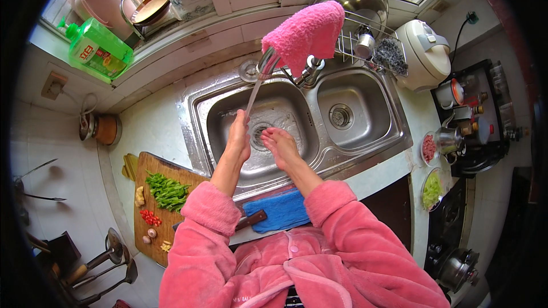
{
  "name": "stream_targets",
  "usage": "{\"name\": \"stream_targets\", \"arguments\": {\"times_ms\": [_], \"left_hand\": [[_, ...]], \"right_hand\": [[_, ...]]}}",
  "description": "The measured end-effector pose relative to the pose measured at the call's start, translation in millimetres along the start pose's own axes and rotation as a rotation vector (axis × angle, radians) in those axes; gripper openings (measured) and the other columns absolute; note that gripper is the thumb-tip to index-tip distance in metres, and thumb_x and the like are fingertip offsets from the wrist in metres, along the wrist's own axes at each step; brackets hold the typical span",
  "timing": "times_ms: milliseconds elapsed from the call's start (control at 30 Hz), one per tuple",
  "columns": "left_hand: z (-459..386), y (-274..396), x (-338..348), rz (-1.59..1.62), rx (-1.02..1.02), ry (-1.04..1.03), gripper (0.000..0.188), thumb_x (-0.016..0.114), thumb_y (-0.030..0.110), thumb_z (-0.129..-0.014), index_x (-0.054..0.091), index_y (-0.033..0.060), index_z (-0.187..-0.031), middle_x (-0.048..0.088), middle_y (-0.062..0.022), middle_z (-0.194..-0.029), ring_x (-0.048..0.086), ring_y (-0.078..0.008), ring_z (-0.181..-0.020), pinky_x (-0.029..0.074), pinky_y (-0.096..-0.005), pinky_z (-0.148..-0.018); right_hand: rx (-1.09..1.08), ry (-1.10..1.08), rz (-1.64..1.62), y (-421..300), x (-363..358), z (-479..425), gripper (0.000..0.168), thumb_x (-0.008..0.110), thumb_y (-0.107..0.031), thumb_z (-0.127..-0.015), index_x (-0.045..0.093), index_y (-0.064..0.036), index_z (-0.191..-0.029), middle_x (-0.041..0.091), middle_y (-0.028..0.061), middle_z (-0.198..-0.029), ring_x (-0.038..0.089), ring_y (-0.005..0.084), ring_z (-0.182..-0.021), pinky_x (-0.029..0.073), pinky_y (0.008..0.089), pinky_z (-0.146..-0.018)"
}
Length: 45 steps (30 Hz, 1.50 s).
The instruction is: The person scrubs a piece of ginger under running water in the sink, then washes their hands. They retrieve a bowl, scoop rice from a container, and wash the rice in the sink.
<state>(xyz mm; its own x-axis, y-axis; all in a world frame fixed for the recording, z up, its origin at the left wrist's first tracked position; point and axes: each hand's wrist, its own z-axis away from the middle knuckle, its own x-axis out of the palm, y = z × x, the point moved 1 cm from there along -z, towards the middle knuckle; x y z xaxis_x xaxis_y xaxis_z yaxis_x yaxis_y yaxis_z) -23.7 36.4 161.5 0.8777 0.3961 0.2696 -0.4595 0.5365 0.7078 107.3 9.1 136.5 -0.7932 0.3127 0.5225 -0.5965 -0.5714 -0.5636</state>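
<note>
Water runs from the steel faucet [269, 62], whose neck is draped with a pink towel [306, 30]. My left hand [239, 137] is in the stream above the large sink basin [222, 115], seen edge-on with its fingers extended and nothing held. To its right, my right hand [280, 145] hovers over the same basin, palm turned inward and empty. The two hands are apart. Between and beyond them the drain [261, 134] shows partly. A blue cloth [278, 211] lies at the counter's front edge, with a knife handle [251, 220] over its left end.
Left stands a cutting board [143, 231] with chopped greens [166, 191], red chili pieces [150, 218] and ginger [139, 196]. A small basin [381, 115] adjoins on the right. Farther right are a rice cooker [421, 55], minced meat [428, 148] and sliced green vegetable [432, 190].
</note>
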Motion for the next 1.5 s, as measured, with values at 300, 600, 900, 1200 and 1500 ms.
{"name": "stream_targets", "arguments": {"times_ms": [300,600,900,1200,1500], "left_hand": [[25,17,-19,-0.177,0.027,-0.085,0.061,0.04,0.055,-0.089,0.041,0.0122,-0.133,0.033,-0.0107,-0.141,0.019,-0.029,-0.134,0.003,-0.0488,-0.106],[44,29,-26,-0.161,0.205,-0.075,0.064,0.041,0.045,-0.092,0.027,0.0042,-0.139,0.022,-0.0095,-0.146,0.014,-0.0204,-0.136,0.007,-0.0363,-0.109],[75,47,-28,-0.256,0.14,-0.054,0.065,0.039,0.048,-0.092,0.021,0.0108,-0.142,0.016,-0.0131,-0.148,0.009,-0.0265,-0.137,0.002,-0.0438,-0.108],[73,42,-50,-0.264,0.124,-0.076,0.064,0.039,0.047,-0.092,0.021,0.0109,-0.142,0.015,-0.0122,-0.148,0.008,-0.024,-0.138,0.002,-0.0428,-0.109],[77,42,-60,-0.243,0.119,-0.1,0.063,0.041,0.046,-0.092,0.022,0.012,-0.142,0.016,-0.0125,-0.148,0.009,-0.0249,-0.137,0.003,-0.0424,-0.109]], "right_hand": [[0.129,-0.035,-0.337,26,44,-4,0.034,0.04,-0.002,-0.089,0.038,0.007,-0.122,0.046,0.0222,-0.121,0.049,0.0315,-0.111,0.042,0.0392,-0.097],[0.252,0.192,-0.728,44,86,-27,0.038,0.036,-0.012,-0.093,0.031,0.01,-0.124,0.036,0.0249,-0.129,0.039,0.0349,-0.12,0.034,0.0412,-0.104],[0.197,0.223,-1.129,70,81,-59,0.03,0.03,-0.006,-0.093,0.039,0.016,-0.111,0.046,0.0265,-0.116,0.049,0.0365,-0.11,0.046,0.0418,-0.094],[0.173,0.222,-1.344,81,75,-74,0.034,0.024,-0.003,-0.091,0.041,0.019,-0.111,0.052,0.0276,-0.11,0.057,0.0354,-0.098,0.053,0.0383,-0.086],[0.188,0.246,-1.49,73,80,-67,0.03,0.024,-0.004,-0.091,0.045,0.015,-0.103,0.057,0.0258,-0.1,0.061,0.036,-0.09,0.055,0.042,-0.08]]}}
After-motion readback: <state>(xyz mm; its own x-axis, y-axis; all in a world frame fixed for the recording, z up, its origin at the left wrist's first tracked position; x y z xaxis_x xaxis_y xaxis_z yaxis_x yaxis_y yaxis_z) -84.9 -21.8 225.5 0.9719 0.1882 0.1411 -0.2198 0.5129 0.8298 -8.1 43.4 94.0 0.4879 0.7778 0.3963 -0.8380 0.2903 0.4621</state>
